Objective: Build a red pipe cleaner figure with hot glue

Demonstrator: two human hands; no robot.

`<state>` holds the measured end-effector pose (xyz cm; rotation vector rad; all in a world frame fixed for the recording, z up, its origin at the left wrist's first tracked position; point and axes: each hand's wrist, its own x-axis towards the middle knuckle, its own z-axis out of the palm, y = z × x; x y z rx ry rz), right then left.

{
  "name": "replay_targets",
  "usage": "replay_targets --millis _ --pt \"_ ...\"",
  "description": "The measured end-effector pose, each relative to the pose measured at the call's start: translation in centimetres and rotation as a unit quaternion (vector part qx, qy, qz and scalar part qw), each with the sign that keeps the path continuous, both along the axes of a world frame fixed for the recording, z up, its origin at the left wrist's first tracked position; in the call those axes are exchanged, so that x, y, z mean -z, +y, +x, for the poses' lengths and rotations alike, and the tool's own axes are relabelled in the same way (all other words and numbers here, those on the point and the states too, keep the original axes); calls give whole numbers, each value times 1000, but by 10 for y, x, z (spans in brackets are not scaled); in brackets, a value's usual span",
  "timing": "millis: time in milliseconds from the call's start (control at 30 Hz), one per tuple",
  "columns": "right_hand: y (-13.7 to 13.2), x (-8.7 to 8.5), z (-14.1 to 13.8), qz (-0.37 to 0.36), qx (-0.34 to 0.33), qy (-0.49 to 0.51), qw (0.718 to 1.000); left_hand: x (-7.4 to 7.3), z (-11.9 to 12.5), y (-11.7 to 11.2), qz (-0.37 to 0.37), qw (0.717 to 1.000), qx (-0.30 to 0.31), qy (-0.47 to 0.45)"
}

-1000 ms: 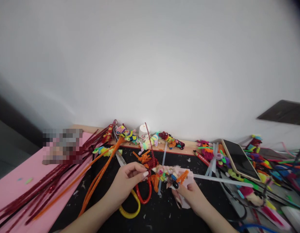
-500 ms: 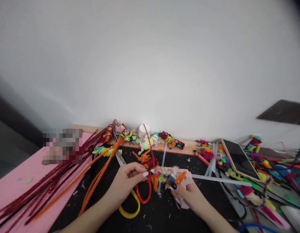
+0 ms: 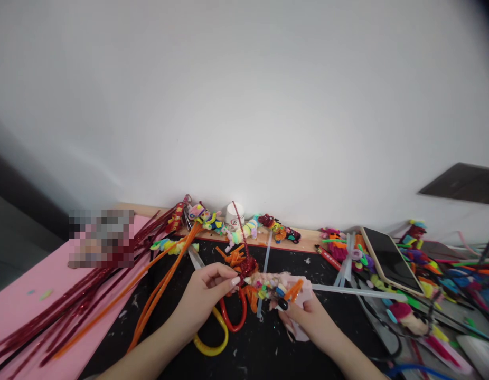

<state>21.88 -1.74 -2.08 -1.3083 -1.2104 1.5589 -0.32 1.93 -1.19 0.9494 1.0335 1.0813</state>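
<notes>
My left hand (image 3: 215, 290) is closed in a pinch, thumb and forefinger meeting at a red tinsel pipe cleaner (image 3: 245, 240). One end of this stem sticks up, while its lower part is bunched in a red coil. My right hand (image 3: 303, 311) grips a colourful pipe-cleaner figure (image 3: 270, 285) with small bright pieces along it and something pale pink behind. The red coil sits against the figure's left tip. Beneath my hands lies a pair of scissors with red and yellow handles (image 3: 210, 348). Short orange pipe-cleaner pieces (image 3: 234, 257) lie just beyond.
Long red tinsel stems (image 3: 90, 287) and orange stems (image 3: 161, 285) spread left over a pink sheet (image 3: 26, 316). A white paper cup (image 3: 234, 215) stands by the wall among finished figures. Rightward are a phone (image 3: 393, 261), a glue stick (image 3: 359, 292) and heaped pipe cleaners.
My left fingertips have shifted very slightly left, and the upright end of the red stem leans a little further left. The right hand keeps its hold, nearly still.
</notes>
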Motion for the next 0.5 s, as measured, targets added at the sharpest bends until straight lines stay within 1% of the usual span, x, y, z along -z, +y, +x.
replay_targets --millis 167,267,367,500 --pt "2 3 1 -6 -30 -19 999 3 0 1 4 1000 -4 0" --pt "3 5 1 -4 -30 -32 999 3 0 1 4 1000 -10 5" --pt "1 3 0 -23 -30 -37 999 4 0 1 2 1000 -8 -1" --pt "-1 -1 -2 -6 2 -40 999 5 -1 0 1 1000 -10 -5"
